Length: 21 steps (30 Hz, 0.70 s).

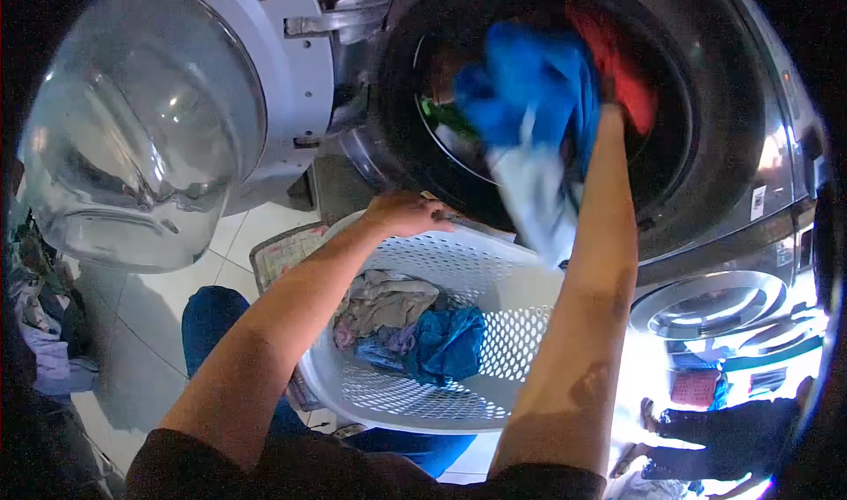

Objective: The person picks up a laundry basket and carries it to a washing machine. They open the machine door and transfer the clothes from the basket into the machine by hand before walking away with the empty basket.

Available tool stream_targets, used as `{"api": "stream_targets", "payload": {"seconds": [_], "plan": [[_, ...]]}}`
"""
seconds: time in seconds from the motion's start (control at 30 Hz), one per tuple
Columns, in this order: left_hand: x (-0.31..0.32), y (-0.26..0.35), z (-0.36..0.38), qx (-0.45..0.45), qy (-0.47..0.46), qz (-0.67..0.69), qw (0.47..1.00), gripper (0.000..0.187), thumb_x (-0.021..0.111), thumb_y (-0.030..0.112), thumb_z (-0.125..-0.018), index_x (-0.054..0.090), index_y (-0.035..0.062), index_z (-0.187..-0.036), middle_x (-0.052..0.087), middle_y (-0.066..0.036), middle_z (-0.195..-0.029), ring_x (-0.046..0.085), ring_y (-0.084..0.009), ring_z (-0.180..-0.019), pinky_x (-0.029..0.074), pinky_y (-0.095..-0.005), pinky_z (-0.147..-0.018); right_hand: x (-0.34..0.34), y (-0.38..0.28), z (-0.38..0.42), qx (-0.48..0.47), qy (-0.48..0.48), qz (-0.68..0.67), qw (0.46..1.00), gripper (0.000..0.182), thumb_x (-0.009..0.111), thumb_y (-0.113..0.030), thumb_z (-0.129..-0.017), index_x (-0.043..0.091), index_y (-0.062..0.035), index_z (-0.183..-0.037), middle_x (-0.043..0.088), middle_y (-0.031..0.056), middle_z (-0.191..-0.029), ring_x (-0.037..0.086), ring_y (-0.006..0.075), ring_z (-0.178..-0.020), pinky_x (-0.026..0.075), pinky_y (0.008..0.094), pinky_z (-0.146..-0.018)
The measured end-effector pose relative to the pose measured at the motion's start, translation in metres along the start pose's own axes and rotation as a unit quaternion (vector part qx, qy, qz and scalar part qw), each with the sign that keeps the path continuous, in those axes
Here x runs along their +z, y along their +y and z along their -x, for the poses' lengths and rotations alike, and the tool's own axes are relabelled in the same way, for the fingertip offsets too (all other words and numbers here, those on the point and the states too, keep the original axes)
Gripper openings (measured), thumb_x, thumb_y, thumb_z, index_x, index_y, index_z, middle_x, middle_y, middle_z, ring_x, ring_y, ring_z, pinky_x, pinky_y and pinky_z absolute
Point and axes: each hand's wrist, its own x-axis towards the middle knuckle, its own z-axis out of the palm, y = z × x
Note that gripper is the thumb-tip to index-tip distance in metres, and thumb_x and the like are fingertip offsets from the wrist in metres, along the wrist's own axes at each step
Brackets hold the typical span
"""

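My left hand (410,214) grips the far rim of a white perforated laundry basket (520,310), its fingers curled over the edge. The basket holds several crumpled clothes, among them a beige garment (388,299) and a dark blue one (448,341). My right hand (610,103) is at the washing machine's round opening, closed on a bright blue garment (538,76) blurred by motion; its fingers are mostly hidden. A pale piece of clothing (534,191) hangs below the blue one, over the drum's lip. Beside my right hand, a red garment (618,63) shows inside the drum.
The machine's glass door (146,129) stands swung out at the left. A second machine's round door (715,306) is at the right. Clothes (53,332) are piled at the far left. Another person's dark-clothed legs (732,434) and a red basket (694,388) appear lower right.
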Motion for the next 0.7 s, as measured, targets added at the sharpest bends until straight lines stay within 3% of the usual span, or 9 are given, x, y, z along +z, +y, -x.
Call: {"api": "stream_targets", "payload": {"seconds": [0.1,0.23,0.27,0.3,0.33,0.43,0.5,0.57,0.7], "plan": [[0.009,-0.010,-0.012,0.016,-0.012,-0.007,1.000,0.054,0.038,0.059,-0.080,0.049,0.0194,-0.115,0.054,-0.012,-0.110,0.053,-0.0322,-0.099,0.042,-0.0426,-0.083,-0.005,-0.015,0.043,-0.099,-0.086,0.168,0.977,0.056,0.064,-0.029,-0.072,0.043,-0.0032,-0.117,0.048,0.0096,-0.118,0.046,0.0225,-0.108,0.034,0.0340,-0.092],[0.013,-0.013,-0.017,0.030,-0.010,0.003,0.999,0.057,0.034,0.061,-0.080,0.053,0.0180,-0.111,0.054,-0.011,-0.108,0.053,-0.0313,-0.098,0.043,-0.0433,-0.082,-0.016,-0.003,0.104,-0.026,-0.332,0.334,0.882,0.089,0.066,-0.049,-0.064,0.029,-0.0001,-0.129,0.041,0.0234,-0.124,0.041,0.0318,-0.116,0.032,0.0357,-0.096],[0.008,-0.008,-0.014,0.007,-0.026,-0.005,1.000,0.055,0.034,0.061,-0.080,0.052,0.0204,-0.111,0.054,-0.011,-0.110,0.053,-0.0316,-0.100,0.042,-0.0431,-0.084,-0.011,-0.022,0.127,0.029,-0.371,0.425,0.825,0.099,0.068,-0.051,-0.061,0.022,0.0001,-0.131,0.035,0.0231,-0.130,0.034,0.0316,-0.121,0.028,0.0346,-0.099],[0.010,-0.007,-0.013,0.021,-0.008,0.002,1.000,0.055,0.034,0.062,-0.079,0.052,0.0210,-0.112,0.054,-0.012,-0.110,0.053,-0.0323,-0.099,0.042,-0.0433,-0.084,-0.018,0.030,0.120,-0.017,-0.365,0.481,0.797,0.109,0.064,-0.062,-0.057,0.017,-0.0003,-0.134,0.026,0.0256,-0.134,0.029,0.0349,-0.123,0.026,0.0364,-0.100],[0.015,-0.008,-0.013,0.033,0.010,0.010,0.999,0.056,0.034,0.062,-0.079,0.052,0.0217,-0.113,0.054,-0.013,-0.110,0.053,-0.0330,-0.099,0.042,-0.0436,-0.083,-0.011,0.043,0.129,0.018,-0.293,0.630,0.719,0.106,0.064,-0.059,-0.059,0.015,-0.0034,-0.135,0.023,0.0233,-0.135,0.029,0.0354,-0.123,0.027,0.0362,-0.100],[-0.003,0.001,-0.001,0.004,-0.008,-0.002,1.000,0.060,0.032,0.064,-0.078,0.051,0.0190,-0.112,0.056,-0.016,-0.105,0.054,-0.0345,-0.096,0.043,-0.0441,-0.081,-0.001,0.086,0.130,0.021,-0.302,0.749,0.589,0.094,0.067,-0.048,-0.062,0.023,-0.0064,-0.133,0.028,0.0227,-0.133,0.034,0.0341,-0.121,0.030,0.0355,-0.099],[0.007,-0.002,-0.001,0.008,0.038,-0.007,0.999,0.060,0.032,0.064,-0.079,0.052,0.0164,-0.109,0.058,-0.016,-0.101,0.055,-0.0351,-0.093,0.044,-0.0446,-0.079,-0.003,0.134,0.101,-0.034,-0.373,0.662,0.649,0.082,0.067,-0.041,-0.064,0.030,-0.0079,-0.130,0.034,0.0228,-0.130,0.037,0.0332,-0.118,0.033,0.0365,-0.097],[0.003,0.001,-0.003,0.003,-0.024,-0.015,1.000,0.060,0.032,0.063,-0.079,0.052,0.0136,-0.109,0.057,-0.015,-0.104,0.055,-0.0332,-0.095,0.044,-0.0432,-0.081,-0.006,0.156,0.072,-0.049,-0.399,0.580,0.708,0.076,0.067,-0.037,-0.066,0.034,-0.0069,-0.128,0.037,0.0234,-0.127,0.039,0.0334,-0.117,0.033,0.0374,-0.096],[0.003,-0.003,-0.005,0.015,-0.005,-0.023,1.000,0.062,0.031,0.062,-0.080,0.052,0.0092,-0.106,0.058,-0.015,-0.103,0.056,-0.0323,-0.094,0.045,-0.0432,-0.079,0.007,0.136,0.030,0.026,-0.089,0.471,0.877,0.075,0.063,-0.033,-0.068,0.031,0.0001,-0.127,0.037,0.0259,-0.125,0.036,0.0363,-0.117,0.028,0.0394,-0.099]]}}
